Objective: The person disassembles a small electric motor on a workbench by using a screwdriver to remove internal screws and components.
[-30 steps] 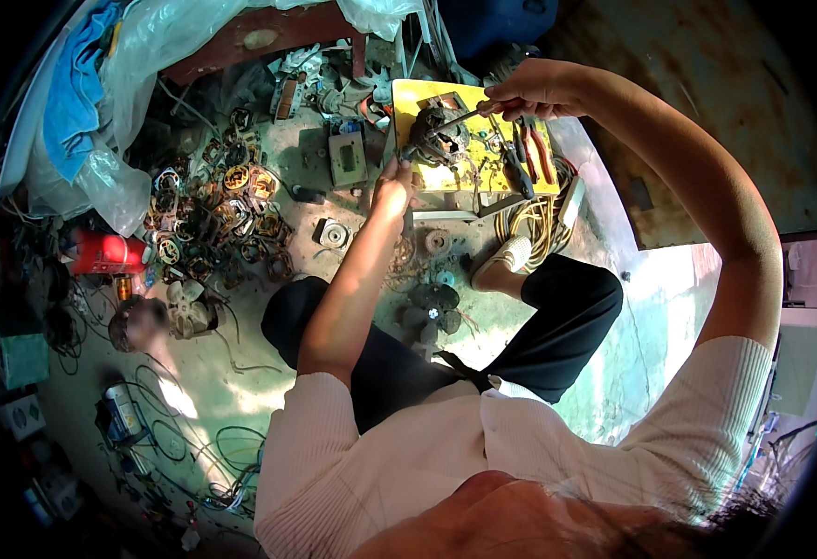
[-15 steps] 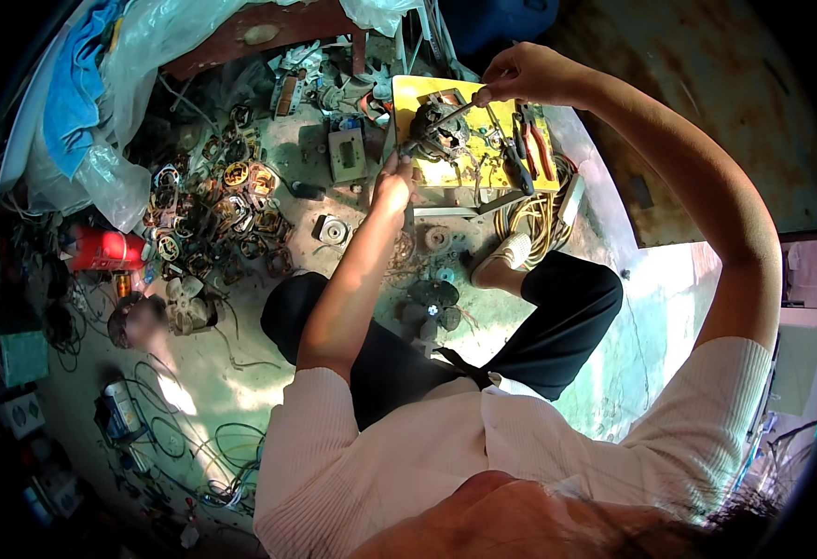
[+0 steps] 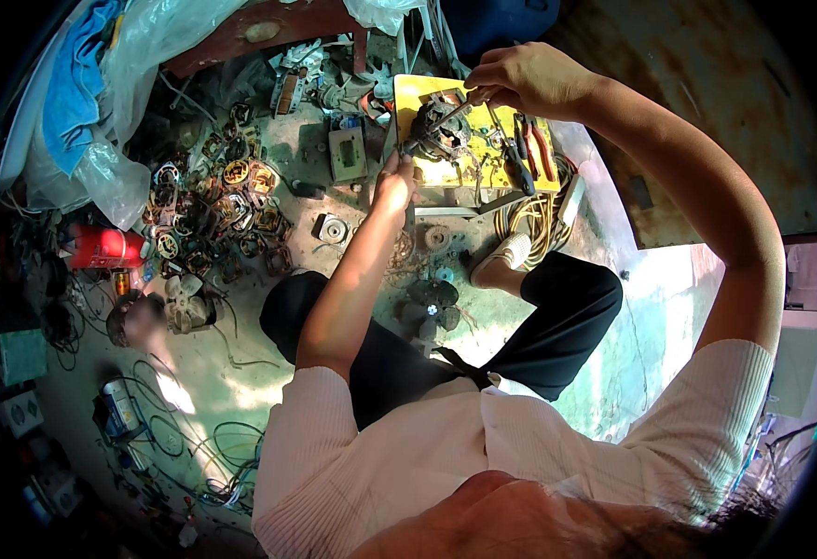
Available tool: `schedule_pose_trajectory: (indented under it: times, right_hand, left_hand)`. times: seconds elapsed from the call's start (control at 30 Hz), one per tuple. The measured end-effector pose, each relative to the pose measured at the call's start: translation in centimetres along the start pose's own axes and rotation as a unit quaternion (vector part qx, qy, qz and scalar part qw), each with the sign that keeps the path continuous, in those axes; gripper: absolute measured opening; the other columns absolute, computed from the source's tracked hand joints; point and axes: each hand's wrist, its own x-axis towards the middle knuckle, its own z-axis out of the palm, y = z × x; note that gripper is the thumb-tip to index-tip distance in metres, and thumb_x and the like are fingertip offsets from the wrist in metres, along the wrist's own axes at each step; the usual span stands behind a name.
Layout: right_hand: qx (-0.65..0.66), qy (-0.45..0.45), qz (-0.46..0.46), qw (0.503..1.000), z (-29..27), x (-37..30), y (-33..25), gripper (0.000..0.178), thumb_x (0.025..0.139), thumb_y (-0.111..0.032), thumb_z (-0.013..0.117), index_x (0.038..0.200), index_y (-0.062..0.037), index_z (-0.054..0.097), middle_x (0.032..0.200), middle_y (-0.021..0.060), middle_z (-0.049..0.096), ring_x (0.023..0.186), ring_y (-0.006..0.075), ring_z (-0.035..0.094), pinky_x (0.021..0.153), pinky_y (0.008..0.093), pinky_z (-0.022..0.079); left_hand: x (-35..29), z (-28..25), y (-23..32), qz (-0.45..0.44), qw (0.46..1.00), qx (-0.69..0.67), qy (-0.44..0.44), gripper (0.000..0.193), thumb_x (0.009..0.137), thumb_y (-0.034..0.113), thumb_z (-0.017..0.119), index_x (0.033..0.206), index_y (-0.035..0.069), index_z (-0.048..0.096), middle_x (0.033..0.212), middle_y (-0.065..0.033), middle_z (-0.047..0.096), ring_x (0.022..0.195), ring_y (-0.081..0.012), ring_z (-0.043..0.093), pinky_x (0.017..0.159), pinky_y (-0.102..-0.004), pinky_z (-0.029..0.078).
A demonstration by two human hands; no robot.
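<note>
Head view shows a dark, round motor part [image 3: 441,130] on the left half of the yellow board [image 3: 478,174], rough, grimy and openwork, its surface uneven. It looks like metal, so probably stiff and rather heavy, perhaps greasy, with any windings easily nicked; the solid rim or stubby end seems the safest hold. At the board's left edge, the left hand [image 3: 392,189] touches that end, its closure unclear; above the board's top edge, the right hand [image 3: 531,79] grips a slim tool [image 3: 452,116] slanting onto the motor part.
</note>
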Motion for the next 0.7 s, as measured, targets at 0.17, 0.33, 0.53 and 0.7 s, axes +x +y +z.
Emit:
schedule_pose_trajectory:
  times: [0.17, 0.33, 0.53, 0.7]
  right_hand:
    - [0.210, -0.197, 0.379, 0.879, -0.8, 1.6, 0.7, 0.046, 0.084, -0.049, 0.069, 0.099, -0.0058, 0.071, 0.083, 0.0095, 0.070, 0.079, 0.0197, 0.068, 0.068, 0.0328, 0.050]
    - [0.001, -0.101, 0.215, 0.972, -0.1, 1.7, -1.1, 0.033, 0.086, -0.041, 0.067, 0.099, -0.0106, 0.071, 0.077, 0.0060, 0.064, 0.077, 0.0225, 0.062, 0.069, 0.0368, 0.048]
    - [-0.166, 0.027, -0.098, 0.981, -0.6, 0.8, -0.3, 0.040, 0.080, -0.030, 0.074, 0.114, -0.0114, 0.063, 0.084, 0.0047, 0.065, 0.082, 0.0239, 0.065, 0.070, 0.0379, 0.052]
    - [0.083, -0.177, 0.297, 0.935, -1.2, 2.0, -1.1, 0.041, 0.085, -0.040, 0.070, 0.110, -0.0078, 0.067, 0.085, 0.0125, 0.071, 0.076, 0.0246, 0.067, 0.067, 0.0349, 0.051]
  left_hand:
    - [0.7, -0.4, -0.5, 0.014, 0.999, -0.012, -0.046, 0.027, 0.102, 0.022, 0.046, 0.129, 0.016, 0.047, 0.079, 0.0005, 0.050, 0.054, -0.0054, 0.037, 0.048, -0.0216, 0.034]
    - [0.8, -0.8, -0.6, 0.012, 0.999, -0.009, -0.044, 0.026, 0.103, 0.021, 0.045, 0.128, 0.015, 0.047, 0.079, 0.0002, 0.049, 0.054, -0.0053, 0.037, 0.048, -0.0215, 0.034]
    - [0.5, -0.2, -0.7, 0.029, 0.999, 0.010, -0.031, 0.020, 0.103, 0.021, 0.044, 0.122, 0.014, 0.049, 0.080, -0.0006, 0.050, 0.053, -0.0054, 0.037, 0.048, -0.0215, 0.034]
    - [0.4, -0.2, -0.4, 0.022, 0.999, 0.039, -0.011, 0.022, 0.103, 0.021, 0.044, 0.123, 0.014, 0.047, 0.080, -0.0009, 0.050, 0.053, -0.0054, 0.037, 0.047, -0.0218, 0.035]
